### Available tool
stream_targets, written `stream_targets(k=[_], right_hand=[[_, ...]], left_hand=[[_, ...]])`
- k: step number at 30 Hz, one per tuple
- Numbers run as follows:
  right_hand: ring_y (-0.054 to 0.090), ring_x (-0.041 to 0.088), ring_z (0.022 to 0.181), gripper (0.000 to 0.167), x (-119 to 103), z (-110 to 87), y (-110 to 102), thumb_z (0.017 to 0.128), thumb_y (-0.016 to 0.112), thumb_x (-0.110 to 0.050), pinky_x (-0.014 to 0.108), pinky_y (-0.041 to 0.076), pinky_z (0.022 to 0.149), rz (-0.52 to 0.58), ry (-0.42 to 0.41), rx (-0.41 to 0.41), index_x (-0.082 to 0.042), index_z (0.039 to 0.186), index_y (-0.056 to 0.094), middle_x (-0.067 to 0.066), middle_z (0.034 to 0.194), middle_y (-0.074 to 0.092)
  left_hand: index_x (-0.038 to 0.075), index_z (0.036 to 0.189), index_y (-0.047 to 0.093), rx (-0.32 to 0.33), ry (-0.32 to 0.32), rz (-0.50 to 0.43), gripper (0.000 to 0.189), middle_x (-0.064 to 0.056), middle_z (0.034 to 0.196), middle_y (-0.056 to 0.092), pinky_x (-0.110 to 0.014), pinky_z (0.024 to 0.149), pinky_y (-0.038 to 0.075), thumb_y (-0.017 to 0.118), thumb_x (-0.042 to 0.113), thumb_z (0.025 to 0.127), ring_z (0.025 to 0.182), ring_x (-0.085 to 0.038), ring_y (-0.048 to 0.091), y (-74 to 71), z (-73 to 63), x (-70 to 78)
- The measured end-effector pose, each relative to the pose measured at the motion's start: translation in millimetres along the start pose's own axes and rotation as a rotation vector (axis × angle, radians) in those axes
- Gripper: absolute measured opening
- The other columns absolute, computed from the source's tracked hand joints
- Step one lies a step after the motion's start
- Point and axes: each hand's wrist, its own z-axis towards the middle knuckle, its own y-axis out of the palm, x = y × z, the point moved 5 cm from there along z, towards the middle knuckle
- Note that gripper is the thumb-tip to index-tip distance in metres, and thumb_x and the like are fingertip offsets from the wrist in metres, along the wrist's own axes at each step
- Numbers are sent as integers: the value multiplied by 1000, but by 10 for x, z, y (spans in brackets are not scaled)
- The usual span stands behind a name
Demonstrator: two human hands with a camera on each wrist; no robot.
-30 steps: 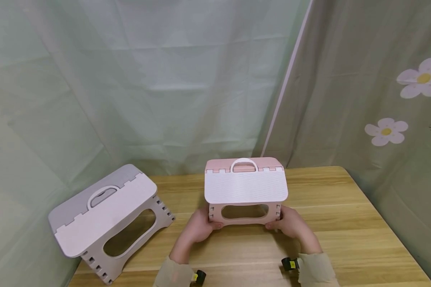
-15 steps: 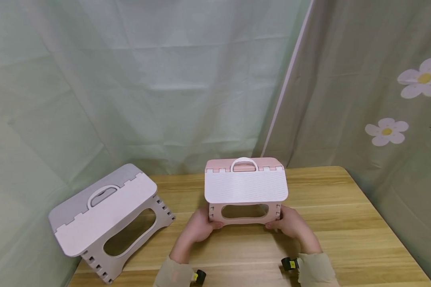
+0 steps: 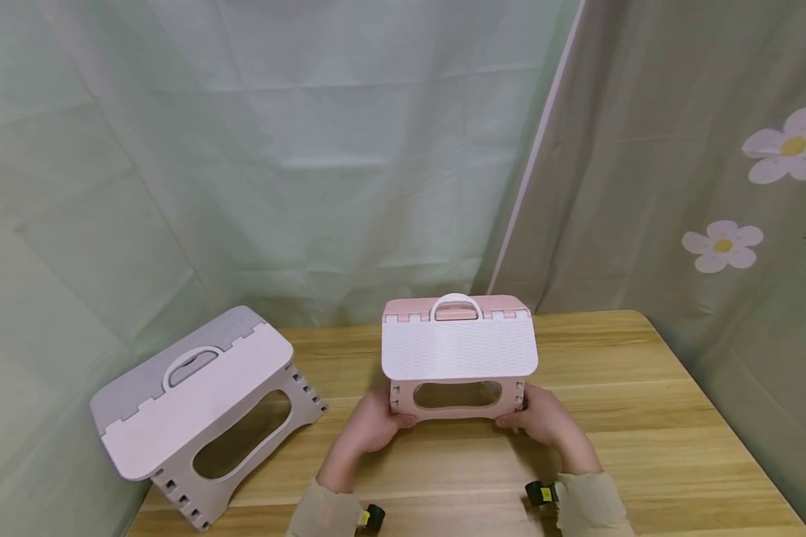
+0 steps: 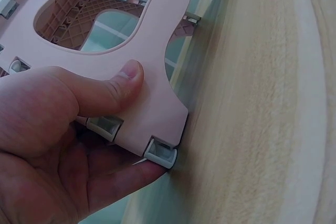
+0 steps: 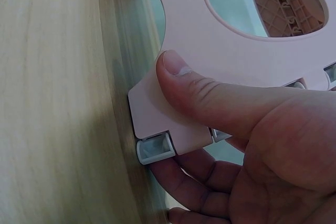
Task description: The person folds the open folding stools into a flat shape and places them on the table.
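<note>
A small pink and white folding step stool [image 3: 460, 350] stands unfolded on the table, its white handle arched up from the top. My left hand [image 3: 374, 423] grips its left leg low down. In the left wrist view the thumb lies on the pink leg panel [image 4: 152, 93] and the fingers curl behind its hinged edge. My right hand [image 3: 544, 418] holds the right leg the same way, thumb [image 5: 181, 72] on the front and fingers bent round the side. A larger grey and white folding stool [image 3: 198, 395] stands unfolded at the left, apart from both hands.
The wooden table [image 3: 645, 418] runs under both stools, its right edge sloping toward the front. A pale green curtain [image 3: 349, 164] hangs close behind, and a darker flowered curtain [image 3: 618, 186] hangs at the right. A small black device [image 3: 540, 494] sits at the right cuff.
</note>
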Motion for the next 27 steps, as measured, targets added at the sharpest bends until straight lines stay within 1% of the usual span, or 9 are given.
stream_targets(k=[5, 13, 21, 27], right_hand=[[59, 21, 81, 38, -6, -1, -3, 83, 93, -18, 39, 48, 74, -13, 6, 5, -8, 113, 70, 0, 87, 66], [59, 21, 82, 41, -9, -4, 3, 83, 93, -20, 39, 50, 75, -15, 16, 8, -8, 114, 71, 0, 89, 68], [59, 20, 80, 41, 5, 2, 18, 83, 94, -20, 38, 49, 72, -6, 16, 5, -8, 115, 70, 0, 86, 66], [60, 20, 85, 43, 2, 5, 8, 82, 94, -19, 40, 51, 76, -6, 12, 12, -8, 116, 72, 1, 95, 70]], left_hand=[[1, 127, 62, -1, 1, 6, 48, -6, 110, 70, -43, 85, 54, 88, 16, 91, 94, -18, 62, -4, -3, 7], [1, 128, 63, 4, 1, 7, 47, -6, 111, 70, -44, 86, 54, 87, 16, 91, 95, -18, 62, -1, -12, 4], [1, 129, 61, 10, 7, 3, 48, -6, 111, 70, -44, 86, 55, 87, 15, 91, 95, -17, 62, -1, -27, 6], [1, 133, 60, 6, 3, -8, 49, -7, 116, 70, -46, 91, 55, 86, 14, 93, 100, -19, 63, -2, -20, 11]])
